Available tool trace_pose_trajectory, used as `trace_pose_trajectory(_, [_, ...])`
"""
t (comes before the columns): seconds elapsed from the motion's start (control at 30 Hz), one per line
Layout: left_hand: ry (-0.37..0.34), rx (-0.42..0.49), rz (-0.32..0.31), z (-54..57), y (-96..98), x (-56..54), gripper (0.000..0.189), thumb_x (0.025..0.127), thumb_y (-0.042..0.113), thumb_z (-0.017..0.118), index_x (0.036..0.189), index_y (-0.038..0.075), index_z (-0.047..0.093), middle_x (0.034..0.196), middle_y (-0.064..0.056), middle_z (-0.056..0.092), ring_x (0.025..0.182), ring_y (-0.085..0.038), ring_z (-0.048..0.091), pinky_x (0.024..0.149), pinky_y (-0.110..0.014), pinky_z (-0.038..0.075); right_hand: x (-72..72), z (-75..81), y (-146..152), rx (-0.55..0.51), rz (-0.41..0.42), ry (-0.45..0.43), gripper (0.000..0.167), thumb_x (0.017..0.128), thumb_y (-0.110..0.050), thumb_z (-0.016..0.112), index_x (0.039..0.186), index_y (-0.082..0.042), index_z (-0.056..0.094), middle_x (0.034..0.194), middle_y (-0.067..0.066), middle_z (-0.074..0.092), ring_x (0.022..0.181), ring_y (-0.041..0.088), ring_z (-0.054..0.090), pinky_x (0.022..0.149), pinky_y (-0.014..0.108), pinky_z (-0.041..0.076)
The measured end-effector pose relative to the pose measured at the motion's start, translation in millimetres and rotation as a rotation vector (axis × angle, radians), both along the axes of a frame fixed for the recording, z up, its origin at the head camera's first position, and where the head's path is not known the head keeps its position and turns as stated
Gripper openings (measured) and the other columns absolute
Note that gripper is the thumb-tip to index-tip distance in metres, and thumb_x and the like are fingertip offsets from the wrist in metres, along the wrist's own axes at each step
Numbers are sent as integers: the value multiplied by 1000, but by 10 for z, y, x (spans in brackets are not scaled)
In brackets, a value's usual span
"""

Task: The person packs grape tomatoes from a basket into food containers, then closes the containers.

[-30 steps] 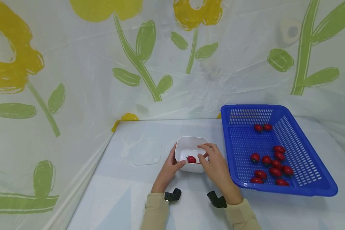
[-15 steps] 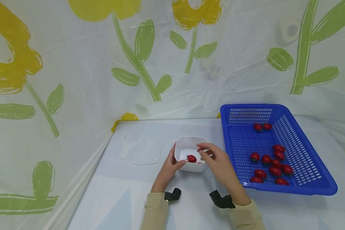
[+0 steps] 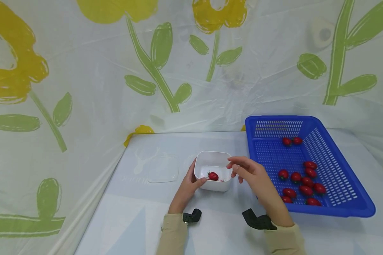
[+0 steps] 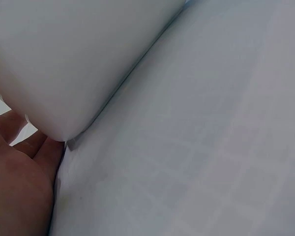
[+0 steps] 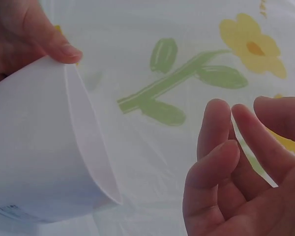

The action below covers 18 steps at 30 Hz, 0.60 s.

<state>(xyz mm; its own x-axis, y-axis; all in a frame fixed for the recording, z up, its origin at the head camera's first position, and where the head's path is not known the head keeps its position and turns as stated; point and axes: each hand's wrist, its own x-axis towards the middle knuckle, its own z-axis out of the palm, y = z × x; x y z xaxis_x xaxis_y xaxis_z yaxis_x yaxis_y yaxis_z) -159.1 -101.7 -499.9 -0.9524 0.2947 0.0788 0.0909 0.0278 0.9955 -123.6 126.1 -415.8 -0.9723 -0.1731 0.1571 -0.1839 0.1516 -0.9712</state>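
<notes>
A small white square container (image 3: 214,186) stands on the table in the head view, a red cherry tomato (image 3: 213,176) inside it and a sliver of red beside that, mostly hidden by the front wall. My left hand (image 3: 186,187) holds its left side, thumb over the near rim. In the left wrist view, fingers of the left hand (image 4: 24,182) lie against the container's wall (image 4: 78,59). My right hand (image 3: 253,173) hovers by the container's right rim, fingers loosely bent. The right wrist view shows nothing in the right hand (image 5: 241,182), apart from the container (image 5: 34,137).
On the right a blue perforated basket (image 3: 348,166) holds several cherry tomatoes (image 3: 306,190). A clear square lid (image 3: 163,170) lies flat on the table (image 3: 127,219) left of the container. A flower-print sheet (image 3: 99,71) hangs behind and to the left.
My right hand has drawn back from over the container, moving right towards the basket's edge. The left hand and the container have stayed in place.
</notes>
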Motion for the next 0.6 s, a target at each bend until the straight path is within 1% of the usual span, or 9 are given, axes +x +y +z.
trace_pose_trajectory(0.17, [-3, -17, 2, -8, 5, 1, 75, 85, 23, 61, 144, 26, 15, 144, 7, 23, 129, -16, 27, 101, -38, 28, 5, 40, 65, -6, -14, 41, 34, 89, -30, 53, 116, -11, 56, 101, 9, 59, 81, 24, 55, 63, 29, 49])
trace_pose_trajectory(0.23, [-1, -12, 1, -12, 5, -4, 75, 85, 22, 61, 144, 25, 15, 144, 7, 23, 128, -16, 27, 102, -38, 28, 0, 52, 88, -4, -15, 53, 33, 89, -30, 53, 117, -11, 56, 101, 8, 59, 81, 23, 55, 63, 29, 49])
trace_pose_trajectory(0.47, [-2, 11, -4, -28, 3, -17, 73, 85, 16, 59, 143, 25, 15, 142, 10, 24, 128, -12, 27, 103, -37, 26, -1, 119, 185, 9, -33, 73, 32, 89, -33, 52, 116, -16, 56, 102, 5, 59, 82, 22, 56, 63, 30, 50])
trace_pose_trajectory(0.6, [1, 8, -7, -28, -3, -21, 74, 85, 17, 59, 144, 24, 15, 143, 7, 24, 129, -14, 26, 103, -38, 26, 14, 195, 247, 34, -45, 65, 34, 90, -34, 51, 118, -17, 55, 103, 5, 59, 85, 21, 55, 65, 31, 50])
